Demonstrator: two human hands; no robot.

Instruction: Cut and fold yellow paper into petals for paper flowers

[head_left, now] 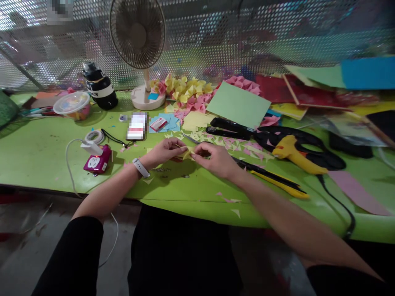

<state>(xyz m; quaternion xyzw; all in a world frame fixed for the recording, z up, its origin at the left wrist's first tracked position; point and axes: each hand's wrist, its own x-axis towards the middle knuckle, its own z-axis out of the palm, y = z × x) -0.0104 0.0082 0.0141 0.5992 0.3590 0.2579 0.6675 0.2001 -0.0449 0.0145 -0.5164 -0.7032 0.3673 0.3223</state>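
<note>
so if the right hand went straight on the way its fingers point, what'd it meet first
Probably the small yellow paper piece it pinches, then almost at once the left hand, which holds the same piece. The right hand points leftward.

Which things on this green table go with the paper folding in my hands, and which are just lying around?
In hand: small yellow paper piece, pinched between left hand and right hand; probably also the yellow paper sheets and folded paper flowers.
Lying about: fan, black bottle, pink power strip, stapler, glue gun.
</note>
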